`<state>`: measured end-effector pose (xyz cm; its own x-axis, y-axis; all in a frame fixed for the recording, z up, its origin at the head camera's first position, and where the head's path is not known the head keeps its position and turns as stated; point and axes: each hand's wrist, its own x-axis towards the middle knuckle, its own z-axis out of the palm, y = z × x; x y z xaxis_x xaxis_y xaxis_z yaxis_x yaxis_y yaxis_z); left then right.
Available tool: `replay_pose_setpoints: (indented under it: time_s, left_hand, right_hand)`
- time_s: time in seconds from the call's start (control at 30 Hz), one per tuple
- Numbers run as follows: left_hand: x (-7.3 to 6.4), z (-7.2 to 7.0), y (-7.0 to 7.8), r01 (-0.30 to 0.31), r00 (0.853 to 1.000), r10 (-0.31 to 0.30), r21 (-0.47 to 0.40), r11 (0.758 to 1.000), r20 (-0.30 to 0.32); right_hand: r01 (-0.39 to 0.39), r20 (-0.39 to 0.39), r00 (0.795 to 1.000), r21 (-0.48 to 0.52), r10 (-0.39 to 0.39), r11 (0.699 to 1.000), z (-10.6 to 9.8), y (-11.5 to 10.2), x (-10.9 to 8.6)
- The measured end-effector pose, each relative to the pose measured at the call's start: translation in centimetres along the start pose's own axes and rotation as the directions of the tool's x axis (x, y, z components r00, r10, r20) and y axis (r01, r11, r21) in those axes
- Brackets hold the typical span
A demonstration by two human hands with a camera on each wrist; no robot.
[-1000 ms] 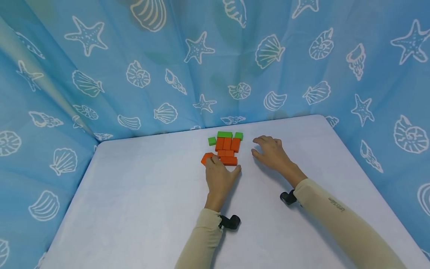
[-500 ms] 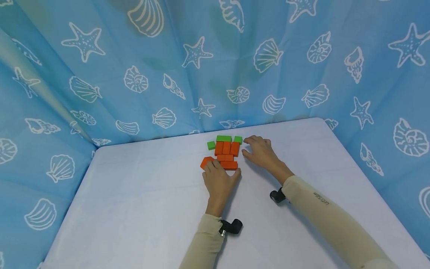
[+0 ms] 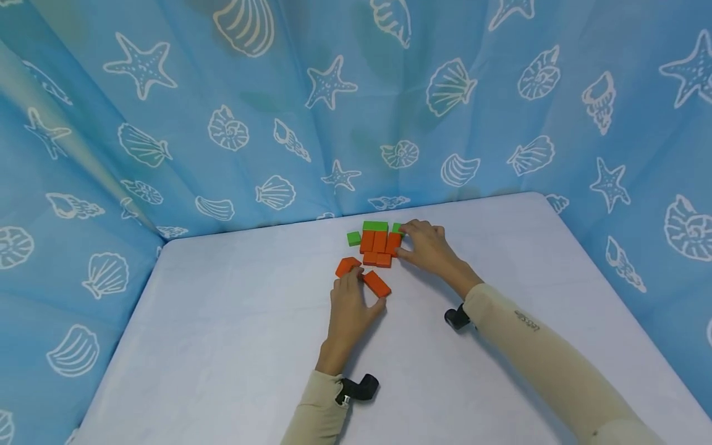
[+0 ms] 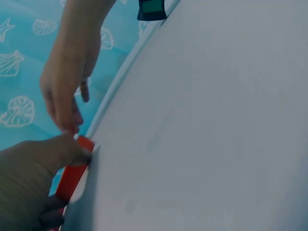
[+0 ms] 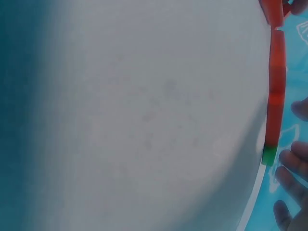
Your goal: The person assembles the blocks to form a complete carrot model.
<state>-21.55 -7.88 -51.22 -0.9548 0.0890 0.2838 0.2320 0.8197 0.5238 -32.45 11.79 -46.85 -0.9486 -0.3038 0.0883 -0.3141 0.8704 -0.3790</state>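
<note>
In the head view my left hand (image 3: 349, 312) pinches a rectangular orange-red block (image 3: 377, 284) between thumb and fingers. That block lies slanted, nearer to me than the others. The left wrist view shows the thumb against the held red block (image 4: 73, 179). By the left fingertips is an angular orange block (image 3: 347, 266), partly covered. My right hand (image 3: 431, 248) is at the group's right side, fingers spread around the small green block (image 3: 397, 228) and the rightmost orange block (image 3: 393, 243); whether it touches them is unclear.
Farther back, orange blocks (image 3: 374, 241) stand side by side below a long green block (image 3: 375, 226). Two short orange blocks (image 3: 377, 259) lie in front of them. A small green block (image 3: 353, 238) is to the left. A patterned blue curtain (image 3: 311, 142) borders the white table (image 3: 233, 321).
My left hand has drawn the front orange block toward me and turned it slantwise, away from the group. My right hand has moved left, up to the group's right side.
</note>
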Motion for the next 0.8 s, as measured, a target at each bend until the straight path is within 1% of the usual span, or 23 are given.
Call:
replay_pose_setpoints:
  time_s: [0.1, 0.23, 0.37, 0.43, 0.5, 0.6, 0.7, 0.8]
  left_hand:
    - [-0.7, -0.8, -0.6, -0.035, 0.999, 0.036, -0.031, 0.999, 0.038]
    - [-1.4, -1.5, -1.3, -0.061, 0.994, 0.068, -0.089, 0.994, 0.083]
    - [-2.2, -2.1, -2.1, -0.085, 0.988, 0.101, -0.134, 0.987, 0.118]
    - [-2.6, -2.4, -2.6, -0.097, 0.983, 0.117, -0.139, 0.986, 0.142]
    - [-3.0, -2.9, -3.0, -0.112, 0.977, 0.136, -0.149, 0.982, 0.163]
    - [-3.5, -3.6, -3.8, -0.133, 0.967, 0.164, -0.165, 0.977, 0.193]
    - [-3.9, -4.3, -4.4, -0.130, 0.961, 0.169, -0.183, 0.975, 0.217]
    - [-4.3, -4.7, -4.9, -0.114, 0.959, 0.159, -0.195, 0.974, 0.234]
  right_hand:
    - [0.013, 0.016, 1.000, -0.004, -0.012, 1.000, 0.1, -0.1, 0.1]
    - [0.015, 0.039, 0.999, -0.017, -0.014, 1.000, 0.3, -0.2, 0.2]
    - [0.007, 0.060, 0.998, -0.035, -0.005, 0.999, 0.4, -0.2, 0.2]
    - [0.010, 0.065, 0.998, -0.037, -0.007, 0.999, 0.4, -0.2, 0.2]
    - [0.030, 0.062, 0.998, -0.042, -0.027, 0.999, 0.4, -0.1, 0.1]
    - [0.083, 0.050, 0.996, -0.075, -0.080, 0.994, 0.2, 0.1, 0.1]
    - [0.126, 0.047, 0.991, -0.116, -0.122, 0.985, 0.0, 0.3, 0.0]
    - [0.129, 0.060, 0.991, -0.116, -0.123, 0.985, -0.2, 0.5, 0.0]
